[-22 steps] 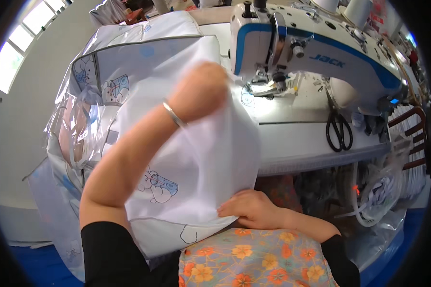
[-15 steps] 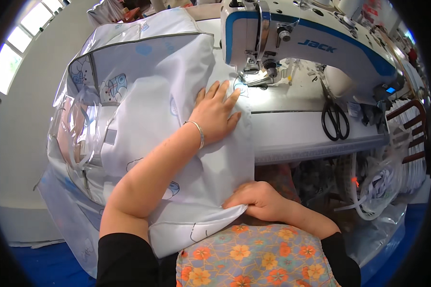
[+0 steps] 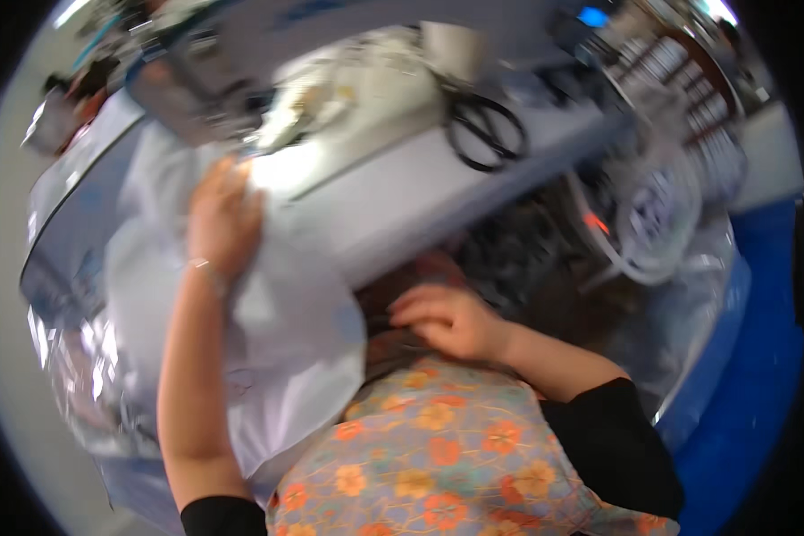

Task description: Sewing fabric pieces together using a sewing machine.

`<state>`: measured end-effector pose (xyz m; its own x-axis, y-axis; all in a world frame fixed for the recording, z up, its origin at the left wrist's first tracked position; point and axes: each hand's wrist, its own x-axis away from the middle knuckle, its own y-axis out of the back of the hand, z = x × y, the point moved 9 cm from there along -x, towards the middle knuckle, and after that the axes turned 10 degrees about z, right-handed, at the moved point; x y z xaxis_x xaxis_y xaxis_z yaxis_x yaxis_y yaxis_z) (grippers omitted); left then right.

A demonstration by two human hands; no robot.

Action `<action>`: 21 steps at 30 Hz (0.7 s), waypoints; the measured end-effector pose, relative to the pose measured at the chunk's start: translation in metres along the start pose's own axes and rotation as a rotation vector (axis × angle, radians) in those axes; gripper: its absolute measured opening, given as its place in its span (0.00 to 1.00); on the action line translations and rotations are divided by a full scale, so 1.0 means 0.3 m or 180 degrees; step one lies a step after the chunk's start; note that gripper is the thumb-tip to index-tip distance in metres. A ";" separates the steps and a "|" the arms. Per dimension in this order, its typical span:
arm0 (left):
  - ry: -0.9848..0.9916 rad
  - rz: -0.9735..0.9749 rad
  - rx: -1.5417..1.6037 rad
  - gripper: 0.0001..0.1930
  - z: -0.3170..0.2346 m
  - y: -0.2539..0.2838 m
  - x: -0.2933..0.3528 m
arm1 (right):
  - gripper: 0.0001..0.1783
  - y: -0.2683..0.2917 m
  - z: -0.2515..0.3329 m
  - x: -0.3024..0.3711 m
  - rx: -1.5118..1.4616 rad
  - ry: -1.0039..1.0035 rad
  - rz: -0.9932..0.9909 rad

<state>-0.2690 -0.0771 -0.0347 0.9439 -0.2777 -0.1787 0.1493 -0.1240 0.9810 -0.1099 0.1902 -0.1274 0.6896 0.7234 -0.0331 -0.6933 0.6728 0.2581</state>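
White printed fabric (image 3: 299,335) with clear plastic parts spreads over the machine table and hangs over its front edge. My left hand (image 3: 225,214) lies on the fabric with its fingers stretched toward the lit needle area of the sewing machine (image 3: 179,76). Nothing is gripped in it. In front of the table edge, above my flowered apron (image 3: 447,438), my right hand (image 3: 456,322) is apart from the fabric. Its fingers are loosely bent and slightly spread, with nothing seen in them. Motion blurs the whole picture, and the needle and presser foot cannot be made out.
Black-handled scissors (image 3: 487,134) lie on the table (image 3: 380,192) right of the needle area. A white basket (image 3: 674,268) with plastic and scraps stands low at the right, near a brown slatted chair (image 3: 710,76). Blue flooring (image 3: 746,384) shows beyond.
My right hand has let go of the fabric's near edge and moved away from it. The view has swung right, so the machine and fabric appear farther left. My left hand stays on the fabric.
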 end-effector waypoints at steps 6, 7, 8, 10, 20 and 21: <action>-0.0133 0.0140 -0.0068 0.23 -0.039 0.003 0.010 | 0.09 0.390 -0.593 0.998 0.0379 -0.3072 -0.3437; -0.0083 0.0082 -0.0059 0.23 -0.032 0.010 0.015 | 0.10 0.376 -0.660 1.116 0.0077 -0.3155 -0.3596; -0.0182 0.0127 -0.0054 0.23 -0.038 0.004 0.016 | 0.10 0.371 -0.711 1.164 0.0177 -0.2929 -0.3558; -0.0146 0.0025 -0.0016 0.21 -0.019 0.007 0.020 | 0.09 0.288 -0.904 1.258 -0.0907 -0.3269 -0.3646; -0.0551 -0.0090 0.0277 0.18 -0.099 0.150 0.158 | 0.18 0.081 -1.130 0.987 0.0470 -0.3724 -0.2568; -0.0524 -0.0203 0.0424 0.18 -0.117 0.187 0.195 | 0.18 0.091 -1.092 1.015 0.0452 -0.3665 -0.2651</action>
<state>-0.1951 -0.0668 0.0125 0.8714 -0.4156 -0.2607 0.1566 -0.2681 0.9506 0.0126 0.4796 -0.4468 0.7083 -0.4415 0.5508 -0.0298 0.7609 0.6482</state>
